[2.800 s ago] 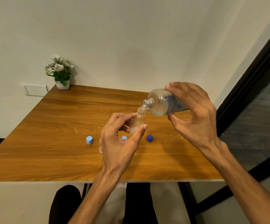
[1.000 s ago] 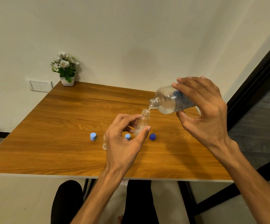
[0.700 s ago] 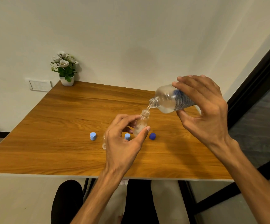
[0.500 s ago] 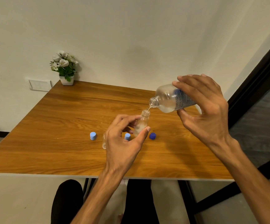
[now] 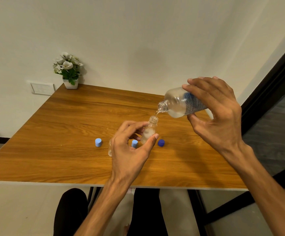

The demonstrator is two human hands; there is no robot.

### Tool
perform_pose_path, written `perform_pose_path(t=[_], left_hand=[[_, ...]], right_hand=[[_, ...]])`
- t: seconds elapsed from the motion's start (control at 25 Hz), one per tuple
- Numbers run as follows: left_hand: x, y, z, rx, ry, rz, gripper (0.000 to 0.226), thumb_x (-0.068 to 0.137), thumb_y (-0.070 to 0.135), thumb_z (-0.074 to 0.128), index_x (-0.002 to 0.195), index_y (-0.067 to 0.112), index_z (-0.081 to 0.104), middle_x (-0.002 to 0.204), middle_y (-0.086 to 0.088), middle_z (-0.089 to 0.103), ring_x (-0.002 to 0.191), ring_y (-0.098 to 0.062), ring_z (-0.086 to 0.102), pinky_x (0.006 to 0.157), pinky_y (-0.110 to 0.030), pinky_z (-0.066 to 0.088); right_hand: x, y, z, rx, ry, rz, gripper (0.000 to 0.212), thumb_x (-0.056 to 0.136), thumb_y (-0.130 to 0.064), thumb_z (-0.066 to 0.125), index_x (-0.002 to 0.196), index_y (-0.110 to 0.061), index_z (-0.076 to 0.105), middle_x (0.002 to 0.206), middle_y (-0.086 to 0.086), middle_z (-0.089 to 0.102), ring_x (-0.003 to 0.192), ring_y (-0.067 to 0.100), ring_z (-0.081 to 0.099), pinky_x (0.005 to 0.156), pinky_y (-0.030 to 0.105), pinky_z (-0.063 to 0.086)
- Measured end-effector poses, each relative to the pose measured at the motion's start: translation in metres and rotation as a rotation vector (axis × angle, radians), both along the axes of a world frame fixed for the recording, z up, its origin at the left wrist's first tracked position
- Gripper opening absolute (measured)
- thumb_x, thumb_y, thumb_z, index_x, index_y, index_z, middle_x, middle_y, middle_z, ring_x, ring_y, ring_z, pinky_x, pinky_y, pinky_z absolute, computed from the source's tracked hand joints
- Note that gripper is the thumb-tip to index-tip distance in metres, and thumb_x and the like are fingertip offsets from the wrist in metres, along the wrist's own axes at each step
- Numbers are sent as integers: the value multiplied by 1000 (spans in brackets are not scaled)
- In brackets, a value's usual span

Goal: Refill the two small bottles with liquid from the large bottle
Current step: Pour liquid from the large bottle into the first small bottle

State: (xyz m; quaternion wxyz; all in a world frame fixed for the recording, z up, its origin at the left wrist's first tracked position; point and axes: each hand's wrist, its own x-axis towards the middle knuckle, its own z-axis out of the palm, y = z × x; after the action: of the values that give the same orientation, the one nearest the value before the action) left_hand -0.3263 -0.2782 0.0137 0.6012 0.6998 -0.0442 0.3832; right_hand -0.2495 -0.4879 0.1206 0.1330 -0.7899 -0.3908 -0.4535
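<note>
My right hand [image 5: 218,120] grips the large clear bottle [image 5: 179,103], tipped to the left with its open mouth just above a small clear bottle [image 5: 150,131]. A thin stream of liquid runs from the large bottle into the small one. My left hand [image 5: 129,149] pinches that small bottle between thumb and fingers and holds it tilted over the wooden table [image 5: 70,126]. A second small bottle [image 5: 110,149] stands on the table, mostly hidden behind my left hand.
Two light blue caps [image 5: 98,142] [image 5: 134,143] and a dark blue cap [image 5: 161,143] lie on the table near the bottles. A small white pot of flowers [image 5: 68,70] stands at the far left corner. My legs show below the table's front edge.
The large bottle has lifted slightly off the small bottle's mouth, and the pouring continues. Both hands keep their grips and stay nearly in place.
</note>
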Motion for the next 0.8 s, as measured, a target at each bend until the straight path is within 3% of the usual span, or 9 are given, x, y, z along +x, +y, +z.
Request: perform_pose_path(t=[0.8], left_hand=[[0, 1, -2, 5, 14, 4, 35, 78, 20, 90, 111, 20, 78, 106, 8, 72, 94, -17, 70, 73, -37, 61]], right_hand=[[-1, 2, -2, -2, -1, 9, 65, 76, 1, 84, 138, -7, 67, 143, 11, 66, 136, 33, 60, 122, 50, 40]])
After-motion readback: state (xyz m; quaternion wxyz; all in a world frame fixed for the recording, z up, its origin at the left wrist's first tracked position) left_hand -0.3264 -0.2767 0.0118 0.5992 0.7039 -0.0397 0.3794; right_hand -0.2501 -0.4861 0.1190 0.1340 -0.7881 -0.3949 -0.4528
